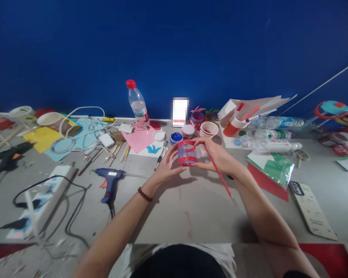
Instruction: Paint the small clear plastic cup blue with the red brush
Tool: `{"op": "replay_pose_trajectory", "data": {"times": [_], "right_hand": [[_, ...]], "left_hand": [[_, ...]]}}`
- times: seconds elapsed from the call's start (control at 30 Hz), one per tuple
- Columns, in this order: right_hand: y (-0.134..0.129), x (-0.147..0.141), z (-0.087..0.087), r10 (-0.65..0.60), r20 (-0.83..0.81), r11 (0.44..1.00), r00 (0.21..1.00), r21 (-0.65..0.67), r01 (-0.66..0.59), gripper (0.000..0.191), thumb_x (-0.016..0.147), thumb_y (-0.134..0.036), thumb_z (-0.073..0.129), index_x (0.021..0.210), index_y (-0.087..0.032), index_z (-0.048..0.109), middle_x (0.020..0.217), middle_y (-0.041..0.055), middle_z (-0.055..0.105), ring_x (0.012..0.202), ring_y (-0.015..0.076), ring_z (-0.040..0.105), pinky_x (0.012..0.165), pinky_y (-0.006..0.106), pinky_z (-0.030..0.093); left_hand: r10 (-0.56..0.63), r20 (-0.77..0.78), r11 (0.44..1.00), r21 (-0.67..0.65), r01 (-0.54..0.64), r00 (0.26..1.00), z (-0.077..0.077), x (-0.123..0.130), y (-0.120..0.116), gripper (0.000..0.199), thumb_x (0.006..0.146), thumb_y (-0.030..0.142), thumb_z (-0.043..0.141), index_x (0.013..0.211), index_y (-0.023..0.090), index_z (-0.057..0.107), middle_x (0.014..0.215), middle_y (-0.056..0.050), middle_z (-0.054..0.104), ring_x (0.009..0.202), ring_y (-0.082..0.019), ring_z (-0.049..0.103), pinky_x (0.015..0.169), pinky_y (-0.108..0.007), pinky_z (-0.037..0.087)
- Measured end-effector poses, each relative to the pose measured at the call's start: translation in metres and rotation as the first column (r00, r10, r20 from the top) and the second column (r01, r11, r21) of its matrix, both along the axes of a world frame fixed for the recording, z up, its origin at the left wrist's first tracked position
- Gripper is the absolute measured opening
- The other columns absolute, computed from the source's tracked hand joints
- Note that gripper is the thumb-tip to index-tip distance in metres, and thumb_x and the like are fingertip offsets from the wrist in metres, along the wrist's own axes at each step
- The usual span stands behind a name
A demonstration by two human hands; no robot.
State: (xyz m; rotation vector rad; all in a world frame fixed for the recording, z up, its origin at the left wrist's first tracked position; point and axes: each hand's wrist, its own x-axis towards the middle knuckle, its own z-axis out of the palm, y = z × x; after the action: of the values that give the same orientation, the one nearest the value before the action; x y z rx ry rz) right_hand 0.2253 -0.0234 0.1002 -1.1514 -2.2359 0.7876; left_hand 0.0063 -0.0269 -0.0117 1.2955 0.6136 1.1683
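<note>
Head view: pinched between the fingers of left hand (168, 161) and right hand (214, 153), the red-banded clear container (187, 158) is judged light, dentable and best held by its rims

Head view: a single camera, worn on the person's head, facing forward and down over the worktop (204, 216).
The viewpoint lies above the near edge, close enough that the person's own dark clothing (178, 262) enters at the bottom centre; both forearms rise from the lower part toward the middle. The blue wall (174, 50) fills the upper part beyond the far edge. The field is wide, and no second view shares any part of the scene.
</note>
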Motion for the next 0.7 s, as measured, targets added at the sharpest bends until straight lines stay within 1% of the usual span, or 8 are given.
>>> {"op": "replay_pose_trajectory", "data": {"times": [0.1, 0.2, 0.3, 0.43, 0.57, 0.63, 0.7], "right_hand": [[-0.0017, 0.0004, 0.0003, 0.007, 0.070, 1.000, 0.998, 0.001, -0.008, 0.058, 0.083, -0.040, 0.071, 0.133, -0.032, 0.042, 0.142, 0.0081, 0.053, 0.129, 0.0294, 0.053, 0.107, 0.050, 0.045], [-0.0029, -0.0006, -0.0005, 0.023, 0.145, 1.000, 0.989, 0.006, -0.024, 0.059, 0.084, -0.034, 0.070, 0.136, -0.030, 0.042, 0.143, 0.0095, 0.051, 0.134, 0.0300, 0.048, 0.111, 0.051, 0.042], [-0.0033, -0.0034, -0.0017, 0.060, 0.180, 0.998, 0.982, 0.019, -0.065, 0.056, 0.085, -0.031, 0.068, 0.135, -0.027, 0.043, 0.142, 0.0107, 0.051, 0.136, 0.0304, 0.046, 0.113, 0.053, 0.039], [-0.0034, -0.0070, -0.0023, 0.090, 0.187, 0.994, 0.978, 0.037, -0.098, 0.052, 0.086, -0.030, 0.066, 0.133, -0.028, 0.044, 0.141, 0.0103, 0.053, 0.135, 0.0296, 0.047, 0.116, 0.055, 0.035], [-0.0029, -0.0082, -0.0023, 0.099, 0.166, 0.995, 0.981, 0.014, -0.103, 0.053, 0.085, -0.033, 0.068, 0.133, -0.030, 0.047, 0.140, 0.0100, 0.055, 0.134, 0.0314, 0.049, 0.114, 0.058, 0.036], [-0.0021, -0.0079, -0.0020, 0.096, 0.154, 0.995, 0.983, -0.006, -0.097, 0.055, 0.084, -0.035, 0.069, 0.134, -0.031, 0.047, 0.140, 0.0094, 0.056, 0.135, 0.0322, 0.049, 0.115, 0.060, 0.035], [-0.0011, -0.0067, -0.0010, 0.087, 0.135, 0.996, 0.987, -0.036, -0.083, 0.060, 0.082, -0.038, 0.072, 0.136, -0.032, 0.046, 0.145, 0.0085, 0.053, 0.137, 0.0332, 0.047, 0.115, 0.061, 0.035]], "left_hand": [[0.068, -0.106, 0.996, 0.068, -0.061, 0.992, -0.0016, 0.0005, -0.0032, 0.098, 0.071, 0.038, 0.084, 0.151, 0.040, 0.028, 0.160, -0.007, 0.032, 0.148, -0.032, 0.030, 0.120, -0.057, 0.030], [0.163, -0.205, 0.976, 0.175, -0.127, 0.965, -0.0042, 0.0005, -0.0043, 0.101, 0.070, 0.040, 0.085, 0.152, 0.040, 0.025, 0.160, -0.007, 0.031, 0.149, -0.033, 0.028, 0.122, -0.058, 0.026], [0.222, -0.288, 0.958, 0.241, -0.153, 0.932, -0.0063, -0.0007, -0.0034, 0.101, 0.070, 0.042, 0.085, 0.152, 0.038, 0.026, 0.159, -0.009, 0.032, 0.148, -0.034, 0.030, 0.120, -0.058, 0.028], [0.279, -0.352, 0.932, 0.325, -0.163, 0.893, -0.0049, -0.0032, -0.0017, 0.095, 0.071, 0.046, 0.083, 0.150, 0.034, 0.032, 0.156, -0.011, 0.036, 0.145, -0.034, 0.035, 0.118, -0.055, 0.033], [0.343, -0.374, 0.892, 0.417, -0.175, 0.862, -0.0017, -0.0051, -0.0005, 0.083, 0.072, 0.046, 0.081, 0.144, 0.029, 0.042, 0.149, -0.012, 0.046, 0.139, -0.033, 0.043, 0.115, -0.055, 0.036], [0.372, -0.367, 0.878, 0.438, -0.195, 0.853, -0.0018, -0.0058, 0.0000, 0.079, 0.073, 0.045, 0.081, 0.142, 0.028, 0.045, 0.145, -0.013, 0.050, 0.136, -0.033, 0.047, 0.113, -0.054, 0.038], [0.390, -0.363, 0.874, 0.435, -0.216, 0.846, -0.0029, -0.0063, 0.0003, 0.078, 0.073, 0.046, 0.081, 0.141, 0.028, 0.046, 0.142, -0.012, 0.052, 0.133, -0.032, 0.050, 0.111, -0.053, 0.041]]}}
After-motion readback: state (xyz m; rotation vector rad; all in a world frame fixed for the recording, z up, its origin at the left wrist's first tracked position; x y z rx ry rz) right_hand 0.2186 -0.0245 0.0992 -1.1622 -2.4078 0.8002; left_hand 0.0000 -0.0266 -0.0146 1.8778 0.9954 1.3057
